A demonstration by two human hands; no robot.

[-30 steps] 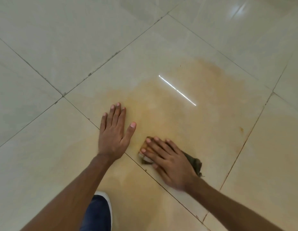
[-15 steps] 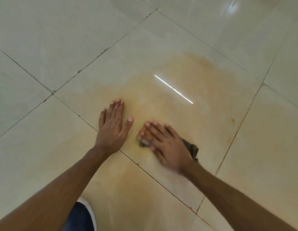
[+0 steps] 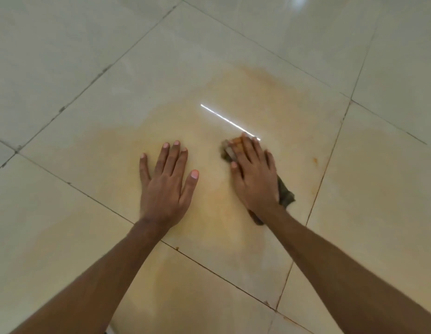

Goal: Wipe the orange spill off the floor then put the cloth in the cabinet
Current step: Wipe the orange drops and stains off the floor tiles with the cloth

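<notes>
1. The right hand (image 3: pixel 255 174) lies flat on top of the cloth (image 3: pixel 285 194). Its fingers (image 3: pixel 248 148) are straight and a bit spread, pressing the cloth onto the floor (image 3: pixel 65 56) rather than curling round it.
2. An orange-stained end of the cloth pokes out just past the fingertips, and a dark tail sticks out back by the wrist. So its long axis runs pretty much in line with the fingers, tip to wrist.
3. The left hand (image 3: pixel 165 186) is flat on the floor too, fingers straight and holding nothing. It's just beside the right hand on the thumb side, not touching the cloth. Looks like a prop to me.
4. The orange spill (image 3: pixel 269 104) is a thin film all around. It sits under both palms and back toward the forearms, but the widest stretch lies ahead of the right fingertips and off to their little-finger side.
5. My guess is the next stroke goes forward, the way the fingers point. The right hand is the nearer one and already has the cloth.
6. There's also a small orange speck (image 3: pixel 315 161) out past the little finger, near a grout line.
7. No cabinet in view, so I reckon that part's a way off.
</notes>
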